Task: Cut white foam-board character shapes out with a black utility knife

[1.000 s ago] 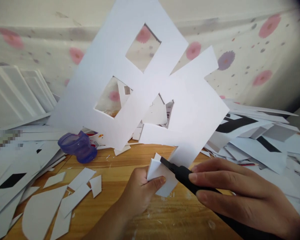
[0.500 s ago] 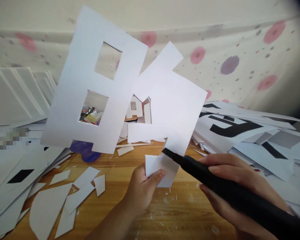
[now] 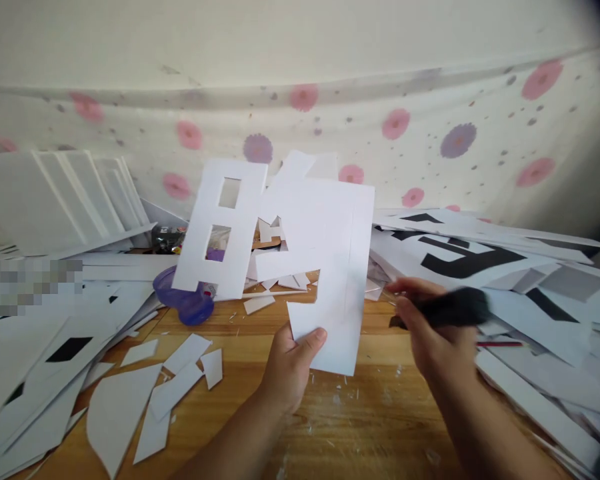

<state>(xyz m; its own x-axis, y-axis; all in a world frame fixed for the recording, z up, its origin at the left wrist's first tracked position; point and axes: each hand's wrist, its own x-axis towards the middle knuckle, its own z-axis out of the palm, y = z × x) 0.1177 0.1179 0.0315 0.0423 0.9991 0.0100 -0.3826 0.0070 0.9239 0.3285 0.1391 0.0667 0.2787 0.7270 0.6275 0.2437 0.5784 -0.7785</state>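
Observation:
A white cut-out board character [image 3: 345,227], with rectangular openings in its left part, is held up tilted above the table. My left hand [image 3: 295,363] grips its lower end, thumb lying on the front face and the other fingers hidden behind. To the right, apart from the board, my right hand [image 3: 430,327] is closed around a thick black pen-shaped tool [image 3: 453,308]. Motion blurs this tool, and its exact kind cannot be made out. White board offcuts [image 3: 125,407] lie on the wooden table left of my left hand.
A translucent purple container [image 3: 193,307] stands behind the offcuts. Stacked white sheets with black shapes [image 3: 470,257] fill the right side. More cut sheets [image 3: 75,373] lie at left, below upright white panels [image 3: 70,197]. A flower-patterned sheet [image 3: 365,137] hangs along the wall.
The board character has moved lower and farther off, turning more upright. My right hand has drawn the black tool away from the board's lower part and swung it to the right.

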